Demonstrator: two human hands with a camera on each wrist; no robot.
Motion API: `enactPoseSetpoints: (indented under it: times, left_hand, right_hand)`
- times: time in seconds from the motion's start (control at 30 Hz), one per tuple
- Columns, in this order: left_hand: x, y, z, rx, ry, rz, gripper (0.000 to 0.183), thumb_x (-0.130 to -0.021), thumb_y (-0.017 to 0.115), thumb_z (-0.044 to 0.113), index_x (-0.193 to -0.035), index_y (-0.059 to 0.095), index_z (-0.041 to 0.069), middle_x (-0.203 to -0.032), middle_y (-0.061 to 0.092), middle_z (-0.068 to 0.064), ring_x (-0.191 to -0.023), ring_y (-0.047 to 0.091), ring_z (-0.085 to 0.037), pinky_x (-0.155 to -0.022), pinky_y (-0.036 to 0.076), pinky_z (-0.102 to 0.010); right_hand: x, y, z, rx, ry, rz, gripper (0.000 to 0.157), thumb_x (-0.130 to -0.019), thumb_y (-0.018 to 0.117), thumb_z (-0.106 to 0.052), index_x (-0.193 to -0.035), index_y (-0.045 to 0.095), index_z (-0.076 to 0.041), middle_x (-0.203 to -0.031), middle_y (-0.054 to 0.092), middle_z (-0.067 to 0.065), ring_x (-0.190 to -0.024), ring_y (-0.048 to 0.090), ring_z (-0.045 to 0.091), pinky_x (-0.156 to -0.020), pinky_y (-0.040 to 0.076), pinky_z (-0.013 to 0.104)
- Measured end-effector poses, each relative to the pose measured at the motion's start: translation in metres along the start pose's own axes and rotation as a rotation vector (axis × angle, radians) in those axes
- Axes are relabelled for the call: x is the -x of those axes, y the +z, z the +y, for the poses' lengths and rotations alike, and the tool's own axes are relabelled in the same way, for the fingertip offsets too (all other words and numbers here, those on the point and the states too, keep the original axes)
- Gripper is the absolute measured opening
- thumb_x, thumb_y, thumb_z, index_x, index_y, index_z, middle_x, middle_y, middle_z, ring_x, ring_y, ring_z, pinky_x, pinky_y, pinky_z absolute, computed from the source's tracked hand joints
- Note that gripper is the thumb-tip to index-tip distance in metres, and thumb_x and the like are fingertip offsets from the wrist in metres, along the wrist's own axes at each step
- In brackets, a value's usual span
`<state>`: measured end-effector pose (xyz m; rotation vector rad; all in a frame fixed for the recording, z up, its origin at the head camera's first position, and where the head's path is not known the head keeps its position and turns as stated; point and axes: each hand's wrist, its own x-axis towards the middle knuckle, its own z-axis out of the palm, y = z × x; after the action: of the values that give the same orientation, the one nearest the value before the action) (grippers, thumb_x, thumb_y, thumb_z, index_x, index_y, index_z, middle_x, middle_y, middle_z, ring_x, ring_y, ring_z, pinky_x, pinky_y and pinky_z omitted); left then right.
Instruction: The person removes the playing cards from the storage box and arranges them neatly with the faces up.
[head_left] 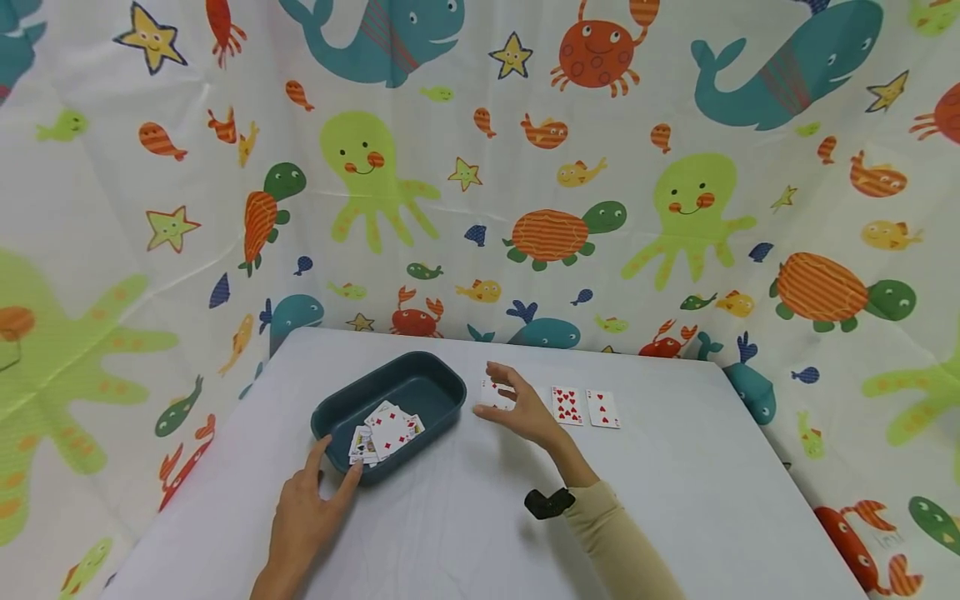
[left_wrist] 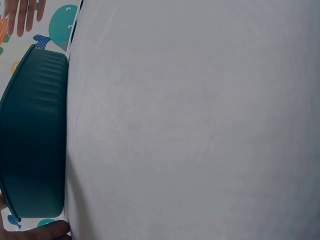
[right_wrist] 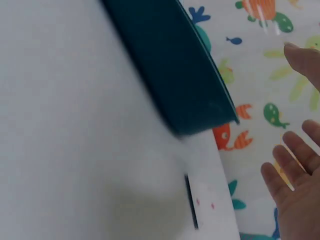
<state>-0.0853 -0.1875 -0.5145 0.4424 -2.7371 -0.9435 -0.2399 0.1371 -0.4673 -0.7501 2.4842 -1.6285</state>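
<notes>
My left hand (head_left: 306,508) is at the near left end of a dark teal plastic bin (head_left: 442,372), fingertips and thumb spread at its rim. Several playing cards (head_left: 388,429) lie loosely overlapped inside the bin, a diamonds card on top. My right hand (head_left: 528,412) hovers just right of the bin with fingers apart and nothing in them. Partly hidden behind it, a red-pip playing card (head_left: 489,392) lies on the table. To its right lie two face-up hearts cards, a fuller one (head_left: 567,406) and one with fewer pips (head_left: 603,409).
The table (head_left: 697,467) is covered in a white cloth. Behind it and along both sides hangs a white curtain (head_left: 450,250) printed with sea animals. A dark band (head_left: 549,504) is on my right wrist, by the beige sleeve (head_left: 622,542).
</notes>
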Motion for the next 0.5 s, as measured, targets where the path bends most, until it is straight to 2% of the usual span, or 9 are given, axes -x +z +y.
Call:
enactPoseSetpoints:
  times: [0.2, 0.4, 0.5]
  left_hand:
    - [0.001, 0.000, 0.000, -0.002, -0.001, 0.005, 0.084, -0.095, 0.057, 0.065, -0.158, 0.034, 0.014, -0.128, 0.060, -0.034, -0.114, 0.056, -0.051, -0.088, 0.046, -0.066]
    - [0.000, -0.001, 0.002, -0.008, -0.012, -0.001, 0.085, -0.095, 0.057, 0.066, -0.158, 0.033, 0.016, -0.128, 0.060, -0.034, -0.114, 0.056, -0.051, -0.088, 0.047, -0.066]
    - [0.000, 0.000, 0.003, -0.009, -0.017, -0.007, 0.085, -0.094, 0.057, 0.067, -0.158, 0.033, 0.016, -0.127, 0.060, -0.034, -0.113, 0.057, -0.050, -0.087, 0.047, -0.066]
  right_hand:
    - [-0.012, 0.024, -0.018, -0.004, -0.049, -0.038, 0.082, -0.089, 0.081, -0.028, -0.157, 0.037, -0.015, -0.160, 0.040, 0.006, -0.145, 0.041, 0.029, -0.115, 0.038, 0.050]
    - [-0.024, 0.045, -0.033, 0.023, -0.086, -0.142, 0.085, -0.088, 0.082, -0.030, -0.157, 0.036, -0.011, -0.159, 0.039, 0.010, -0.145, 0.040, 0.029, -0.116, 0.037, 0.043]
    - [-0.029, 0.055, -0.036, 0.073, -0.100, -0.197, 0.085, -0.087, 0.083, -0.032, -0.157, 0.038, -0.013, -0.158, 0.041, 0.007, -0.144, 0.042, 0.028, -0.116, 0.037, 0.041]
